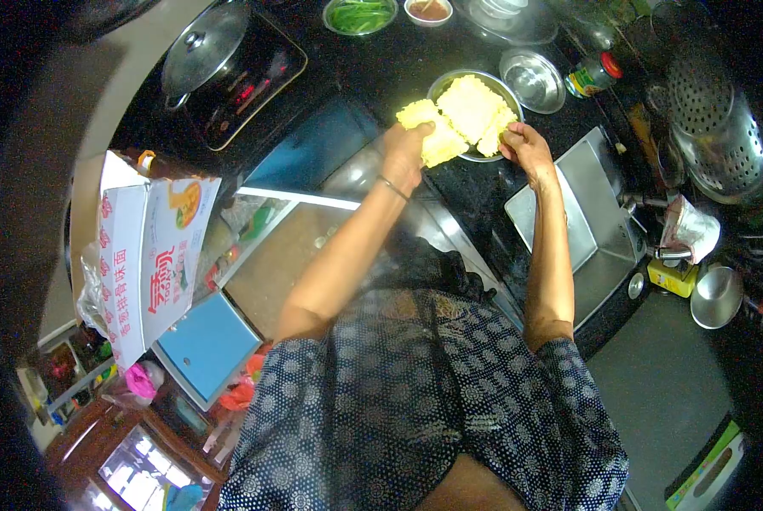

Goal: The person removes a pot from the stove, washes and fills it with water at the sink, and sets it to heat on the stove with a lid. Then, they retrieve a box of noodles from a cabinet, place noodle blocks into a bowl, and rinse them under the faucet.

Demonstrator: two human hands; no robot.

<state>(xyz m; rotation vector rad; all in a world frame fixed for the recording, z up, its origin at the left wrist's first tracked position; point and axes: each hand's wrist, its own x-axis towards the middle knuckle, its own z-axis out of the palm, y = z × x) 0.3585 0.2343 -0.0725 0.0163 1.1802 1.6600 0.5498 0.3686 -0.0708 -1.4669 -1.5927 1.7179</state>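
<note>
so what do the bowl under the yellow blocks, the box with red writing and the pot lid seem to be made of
Bowl: likely smooth metal, perhaps stainless steel, from its silvery-grey rim.
Box: probably printed cardboard, given its flat white panels and folded edges.
Pot lid: seems glossy glass, judging by its glare and see-through look; clear plastic can't be excluded.

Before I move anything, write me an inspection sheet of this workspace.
Surface: black countertop, reflective.
Job's things: large yellow block in a metal bowl; held yellow block overlapping its left side; smaller yellow piece at right.
Clutter: bowl of greens, small sauce bowl, red-lidded jar.
Left fingers: gripping the held yellow block.
Right fingers: at the smaller yellow piece's edge; grip unclear.
Cables: nothing seen.
Surroundings: sink right; cooktop with red lights upper left; cardboard box left.
</note>
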